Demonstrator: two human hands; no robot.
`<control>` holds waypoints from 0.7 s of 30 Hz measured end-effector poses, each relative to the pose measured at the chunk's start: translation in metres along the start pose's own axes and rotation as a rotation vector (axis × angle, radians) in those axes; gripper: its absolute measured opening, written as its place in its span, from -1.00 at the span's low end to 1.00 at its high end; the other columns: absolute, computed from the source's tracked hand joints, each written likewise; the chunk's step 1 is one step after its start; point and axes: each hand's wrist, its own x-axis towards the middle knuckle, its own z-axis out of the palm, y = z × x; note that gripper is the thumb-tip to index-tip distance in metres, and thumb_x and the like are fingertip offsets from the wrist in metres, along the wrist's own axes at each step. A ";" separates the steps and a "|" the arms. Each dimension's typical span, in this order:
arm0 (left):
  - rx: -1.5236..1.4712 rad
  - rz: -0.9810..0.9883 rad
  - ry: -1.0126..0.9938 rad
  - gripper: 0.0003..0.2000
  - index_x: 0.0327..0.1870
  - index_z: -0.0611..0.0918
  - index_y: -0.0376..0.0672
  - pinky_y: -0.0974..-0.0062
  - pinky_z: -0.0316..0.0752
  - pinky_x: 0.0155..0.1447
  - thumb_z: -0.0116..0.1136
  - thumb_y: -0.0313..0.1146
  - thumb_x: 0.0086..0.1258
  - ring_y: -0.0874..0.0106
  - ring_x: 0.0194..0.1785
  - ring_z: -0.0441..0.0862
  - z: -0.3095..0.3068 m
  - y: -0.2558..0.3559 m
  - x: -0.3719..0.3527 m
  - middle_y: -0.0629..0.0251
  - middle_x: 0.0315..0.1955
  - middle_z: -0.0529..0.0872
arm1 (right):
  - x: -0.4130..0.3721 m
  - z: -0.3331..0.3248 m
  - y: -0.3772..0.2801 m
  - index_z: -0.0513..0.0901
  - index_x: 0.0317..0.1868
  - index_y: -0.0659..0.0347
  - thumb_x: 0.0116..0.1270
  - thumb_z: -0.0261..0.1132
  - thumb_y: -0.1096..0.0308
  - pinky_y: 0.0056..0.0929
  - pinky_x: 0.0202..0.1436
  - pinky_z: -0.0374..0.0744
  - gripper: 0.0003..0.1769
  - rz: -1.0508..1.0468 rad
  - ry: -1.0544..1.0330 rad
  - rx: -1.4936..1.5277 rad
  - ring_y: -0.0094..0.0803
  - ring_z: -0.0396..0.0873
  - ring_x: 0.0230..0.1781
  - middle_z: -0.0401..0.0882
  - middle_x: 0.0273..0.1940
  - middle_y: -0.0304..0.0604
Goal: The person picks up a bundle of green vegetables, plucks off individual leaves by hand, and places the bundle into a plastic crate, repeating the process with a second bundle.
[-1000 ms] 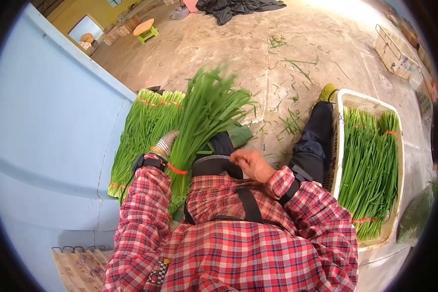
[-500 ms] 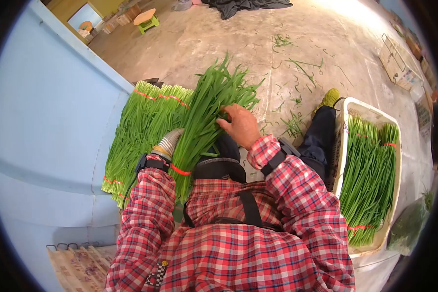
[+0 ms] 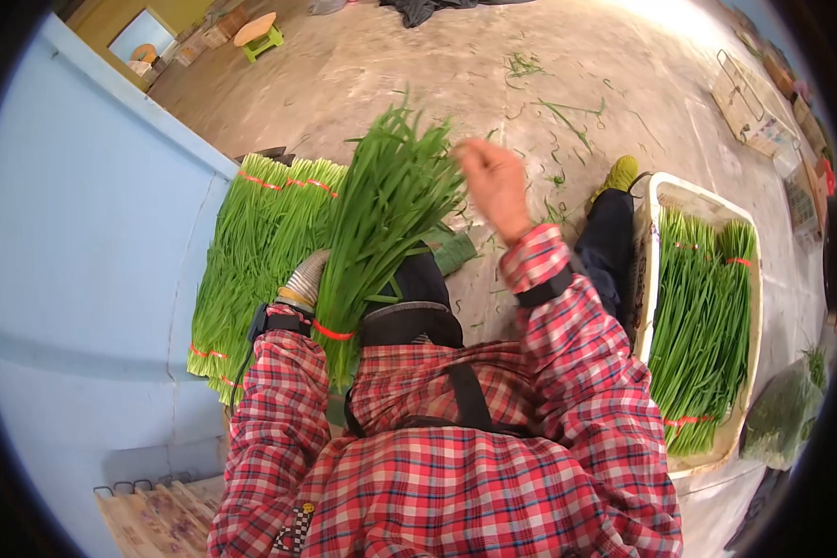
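A bundle of garlic chives (image 3: 381, 200), tied near its base with a red band, leans upright over my lap, its leaf tips fanned out. My left hand (image 3: 305, 279), in a striped knit glove, grips it from the left side; the fingers are hidden behind the leaves. Just right of the leaf tips is my bare right hand (image 3: 495, 186), raised with its fingers curled together. Slight blur keeps me from seeing what is between them. More banded chive bundles (image 3: 260, 232) lie stacked on my left, close to the gloved hand.
On my right stands a white plastic crate (image 3: 653, 270) holding tied chive bundles (image 3: 702, 325). Loose leaf scraps (image 3: 567, 121) litter the concrete floor. A blue wall (image 3: 93, 242) borders the left. Farther off are a small stool (image 3: 259, 35) and another crate (image 3: 753, 112).
My right hand has moved up and right, away from the leaves it was touching. The bundle's top has shifted slightly left, while my left hand keeps its hold.
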 end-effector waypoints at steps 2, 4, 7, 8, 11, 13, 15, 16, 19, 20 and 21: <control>-0.125 -0.057 0.003 -0.66 -0.01 0.62 -0.26 0.39 0.63 -0.10 0.15 -0.18 0.35 0.33 -0.21 0.69 -0.011 -0.004 0.005 0.15 -0.18 0.72 | 0.008 -0.038 0.027 0.69 -0.20 0.18 0.23 0.18 0.38 -0.21 -0.34 0.53 -0.81 0.056 0.113 -0.160 -0.02 0.60 -0.45 0.61 -0.47 0.07; -0.231 -0.082 -0.100 -0.62 0.05 0.59 -0.25 0.33 0.62 -0.03 0.16 -0.18 0.35 0.28 -0.14 0.69 -0.023 -0.011 0.014 0.12 -0.12 0.71 | 0.000 -0.070 0.069 0.69 -0.20 0.20 0.23 0.18 0.39 -0.24 -0.33 0.54 -0.80 0.053 0.212 -0.383 -0.09 0.63 -0.45 0.62 -0.48 0.05; -0.217 -0.033 -0.108 -0.62 0.06 0.59 -0.25 0.33 0.62 -0.02 0.17 -0.17 0.34 0.28 -0.14 0.68 -0.027 -0.016 0.022 0.13 -0.11 0.70 | -0.021 -0.092 0.100 0.69 -0.23 0.22 0.22 0.19 0.40 -0.28 -0.33 0.54 -0.82 0.157 0.209 -0.374 -0.16 0.65 -0.45 0.63 -0.48 0.03; -0.213 -0.037 -0.110 -0.62 0.06 0.59 -0.25 0.33 0.62 -0.02 0.17 -0.17 0.34 0.28 -0.14 0.68 -0.033 -0.016 0.027 0.13 -0.11 0.70 | -0.029 -0.092 0.102 0.69 -0.25 0.23 0.21 0.20 0.40 -0.30 -0.33 0.54 -0.83 0.286 0.130 -0.307 -0.19 0.65 -0.46 0.63 -0.48 0.02; -0.164 -0.033 -0.108 -0.64 0.04 0.60 -0.24 0.35 0.62 -0.05 0.17 -0.18 0.34 0.29 -0.16 0.69 -0.036 -0.014 0.028 0.15 -0.13 0.71 | -0.049 -0.057 0.085 0.69 -0.29 0.23 0.18 0.25 0.34 -0.33 -0.34 0.54 -0.83 0.246 -0.056 -0.155 -0.21 0.63 -0.48 0.65 -0.48 -0.03; -0.178 -0.070 -0.106 -0.67 0.00 0.62 -0.23 0.36 0.63 -0.09 0.16 -0.20 0.35 0.31 -0.20 0.69 -0.023 -0.009 0.021 0.17 -0.17 0.72 | -0.049 -0.033 0.048 0.69 -0.24 0.18 0.17 0.31 0.26 -0.29 -0.33 0.54 -0.79 0.187 -0.114 -0.151 -0.18 0.63 -0.46 0.64 -0.48 -0.05; -0.167 -0.070 -0.097 -0.68 -0.01 0.62 -0.22 0.37 0.63 -0.10 0.16 -0.19 0.34 0.32 -0.22 0.69 -0.013 -0.005 0.016 0.18 -0.19 0.72 | -0.043 -0.020 0.028 0.69 -0.19 0.15 0.15 0.35 0.23 -0.25 -0.32 0.54 -0.75 0.187 -0.140 -0.187 -0.16 0.63 -0.44 0.64 -0.47 -0.05; -0.160 -0.072 -0.089 -0.68 -0.03 0.63 -0.22 0.37 0.63 -0.12 0.17 -0.19 0.34 0.32 -0.24 0.69 -0.010 -0.002 0.012 0.19 -0.21 0.73 | -0.038 -0.014 0.023 0.67 -0.12 0.12 0.15 0.36 0.22 -0.21 -0.30 0.54 -0.70 0.174 -0.222 -0.273 -0.12 0.63 -0.41 0.65 -0.45 -0.05; -0.137 -0.064 -0.053 -0.68 -0.04 0.63 -0.23 0.38 0.63 -0.15 0.17 -0.18 0.33 0.32 -0.26 0.69 0.001 0.002 0.004 0.19 -0.22 0.73 | -0.033 -0.001 0.048 0.63 -0.02 0.08 0.16 0.36 0.22 -0.15 -0.25 0.55 -0.64 0.049 -0.266 -0.352 -0.08 0.63 -0.35 0.65 -0.43 -0.05; -0.138 -0.065 -0.048 -0.68 -0.04 0.63 -0.23 0.38 0.63 -0.15 0.17 -0.18 0.33 0.32 -0.26 0.69 -0.004 0.000 0.007 0.19 -0.22 0.73 | -0.030 0.002 0.046 0.62 0.01 0.07 0.17 0.35 0.22 -0.14 -0.24 0.55 -0.63 -0.061 -0.230 -0.345 -0.07 0.63 -0.32 0.66 -0.42 -0.05; -0.137 -0.080 -0.007 -0.67 -0.05 0.64 -0.24 0.38 0.63 -0.16 0.18 -0.17 0.33 0.32 -0.26 0.69 -0.009 -0.001 0.010 0.18 -0.23 0.73 | -0.027 0.002 0.044 0.62 0.01 0.07 0.17 0.35 0.22 -0.14 -0.24 0.55 -0.63 -0.059 -0.237 -0.341 -0.07 0.63 -0.32 0.66 -0.42 -0.05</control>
